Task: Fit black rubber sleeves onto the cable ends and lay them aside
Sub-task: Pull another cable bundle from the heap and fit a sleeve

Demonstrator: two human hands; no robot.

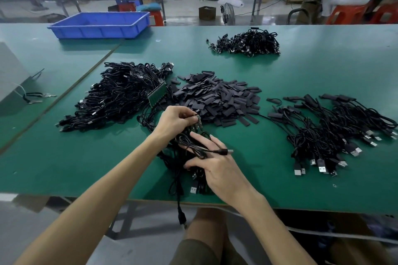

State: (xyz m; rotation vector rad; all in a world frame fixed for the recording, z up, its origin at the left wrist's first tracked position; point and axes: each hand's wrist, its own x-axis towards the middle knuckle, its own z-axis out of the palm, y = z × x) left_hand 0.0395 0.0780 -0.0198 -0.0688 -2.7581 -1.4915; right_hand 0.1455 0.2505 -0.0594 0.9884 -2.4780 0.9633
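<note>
- Left hand (pixel 174 118) grips a bunch of cable ends (pixel 197 123).
- Right hand (pixel 217 168), fingers spread and fairly straight, rests on loose cables (pixel 183 170); one crosses its fingers.
- Rubber sleeves (pixel 219 97) heaped at 12 o'clock; sleeved cables (pixel 336 131) at 3; tangled heap (pixel 120 94) at 10; blue tray (pixel 99 26) far at 11.

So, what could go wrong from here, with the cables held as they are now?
1. The left hand grips several cable ends together; one may slip out or bend while a sleeve goes on.
2. The bundle under the right hand looks tangled, so pulling one cable may drag others along.
3. One plug hangs over the front edge of the table; it might snag or pull its cable down.
</note>
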